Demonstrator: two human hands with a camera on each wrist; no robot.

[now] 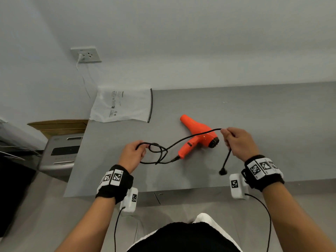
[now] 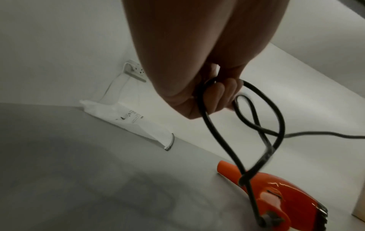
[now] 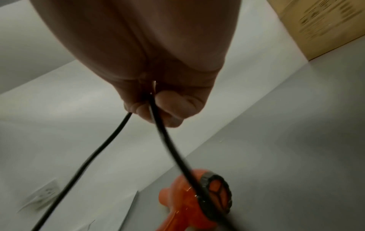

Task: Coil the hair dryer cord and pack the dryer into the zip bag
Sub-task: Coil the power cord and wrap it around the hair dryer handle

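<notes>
An orange hair dryer (image 1: 197, 135) (image 2: 276, 197) (image 3: 185, 207) lies on the grey table (image 1: 272, 124), nozzle toward the far left. Its black cord (image 1: 189, 139) (image 2: 256, 121) (image 3: 169, 145) runs from the handle end into loops that my left hand (image 1: 131, 155) (image 2: 213, 96) grips just left of the dryer. From there the cord rises across the dryer to my right hand (image 1: 238, 140) (image 3: 166, 107), which pinches it near the plug end. The plug (image 1: 222, 172) hangs below that hand. A white zip bag (image 1: 121, 106) (image 2: 138, 123) lies flat at the table's far left corner.
A wall socket (image 1: 86, 54) with a white cable sits above the bag. Left of the table stand a cardboard box (image 1: 60, 125) and a grey appliance (image 1: 61, 153). The table's front edge (image 1: 181, 194) runs just under my wrists.
</notes>
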